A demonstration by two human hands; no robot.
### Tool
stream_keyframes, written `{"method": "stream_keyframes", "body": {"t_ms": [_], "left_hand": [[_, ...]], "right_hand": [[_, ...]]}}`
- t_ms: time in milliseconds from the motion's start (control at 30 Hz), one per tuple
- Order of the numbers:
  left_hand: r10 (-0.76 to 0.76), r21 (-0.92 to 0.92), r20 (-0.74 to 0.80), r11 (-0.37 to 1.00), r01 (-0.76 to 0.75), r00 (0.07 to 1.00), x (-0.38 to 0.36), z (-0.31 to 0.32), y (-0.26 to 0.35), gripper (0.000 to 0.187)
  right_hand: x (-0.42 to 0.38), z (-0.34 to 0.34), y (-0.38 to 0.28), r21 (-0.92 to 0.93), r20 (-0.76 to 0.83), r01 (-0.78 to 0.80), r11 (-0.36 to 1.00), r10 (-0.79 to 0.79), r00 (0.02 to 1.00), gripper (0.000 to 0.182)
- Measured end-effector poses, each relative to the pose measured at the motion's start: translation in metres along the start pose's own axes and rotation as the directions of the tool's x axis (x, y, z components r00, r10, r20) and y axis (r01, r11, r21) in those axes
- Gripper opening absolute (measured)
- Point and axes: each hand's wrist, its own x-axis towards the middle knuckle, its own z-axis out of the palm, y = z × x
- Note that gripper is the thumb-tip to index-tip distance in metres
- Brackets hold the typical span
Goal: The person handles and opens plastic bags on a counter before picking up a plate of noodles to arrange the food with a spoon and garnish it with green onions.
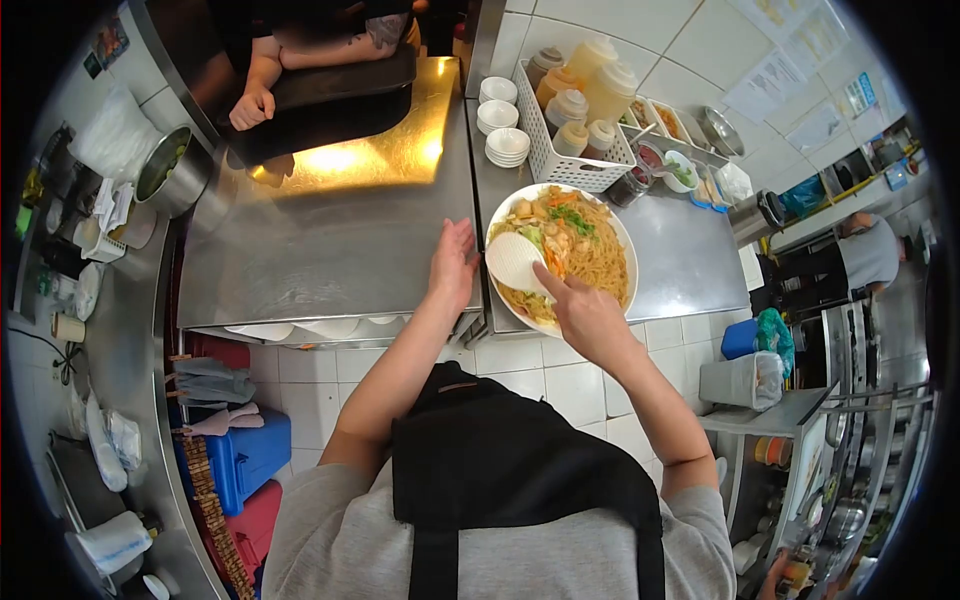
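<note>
A large round white plate (628, 240) piled with noodles (598, 252) and chopped vegetables sits on the steel counter. Green herbs (570, 217) lie on top of the noodles. My right hand (592, 318) is closed around the handle of a white rice paddle (516, 264), with the index finger along it. The paddle's broad head rests over the left part of the noodles. Just left of the plate, my left hand (453, 264) is held open at the counter's edge, fingers stretched out and holding nothing.
Behind the plate stand stacked white bowls (507, 146) and a white basket (592, 176) of sauce bottles. A person's hand (252, 107) is over the far side of the pass. Left is a steel pot (172, 172); another person (868, 250) stands far right.
</note>
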Motion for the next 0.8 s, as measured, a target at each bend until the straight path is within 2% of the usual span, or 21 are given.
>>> {"method": "stream_keyframes", "body": {"t_ms": [67,133,200,267,400,500,633,700,733,800], "left_hand": [[-0.018,-0.017,0.054,1.000,0.019,0.998,0.003,0.004,-0.005,0.062],[-0.023,-0.039,0.052,0.999,0.025,0.998,0.007,0.005,-0.007,0.061],[-0.008,0.004,0.097,1.000,0.007,0.995,0.008,0.006,-0.009,0.061],[-0.012,-0.013,0.075,1.000,0.013,0.997,0.010,0.011,-0.009,0.060],[0.051,-0.006,0.052,0.999,-0.050,0.997,0.013,0.020,-0.010,0.061],[0.076,-0.042,0.016,0.996,-0.076,0.997,0.013,0.025,-0.010,0.060],[0.086,-0.032,0.028,0.996,-0.085,0.996,0.007,0.024,-0.010,0.059],[0.033,-0.045,0.001,0.998,-0.033,0.999,0.006,0.028,-0.012,0.059],[0.033,-0.046,-0.005,0.998,-0.033,0.999,0.003,0.031,-0.012,0.059],[0.064,-0.043,-0.007,0.997,-0.065,0.998,-0.004,0.034,-0.013,0.059]], "right_hand": [[-0.003,0.001,0.009,-0.026,0.015,0.020,0.999,-0.020,1.000,0.056],[-0.007,-0.006,0.015,-0.075,0.067,-0.031,0.997,0.036,0.997,0.056],[-0.009,-0.011,0.016,-0.103,0.089,-0.027,0.994,0.036,0.995,0.056],[-0.010,-0.020,0.016,-0.135,0.100,-0.032,0.990,0.046,0.994,0.056],[0.003,-0.013,0.006,-0.133,0.014,0.043,0.990,-0.041,0.999,0.056],[0.016,0.004,0.021,-0.143,0.090,0.020,0.990,-0.007,0.996,0.053],[0.004,-0.016,0.035,-0.173,0.161,0.024,0.985,0.005,0.987,0.054],[-0.004,-0.021,0.029,-0.145,0.130,0.057,0.988,-0.038,0.991,0.056],[-0.008,-0.021,0.027,-0.121,0.091,0.086,0.989,-0.075,0.993,0.058],[-0.020,-0.013,0.028,-0.094,0.109,0.104,0.990,-0.094,0.990,0.060]]}}
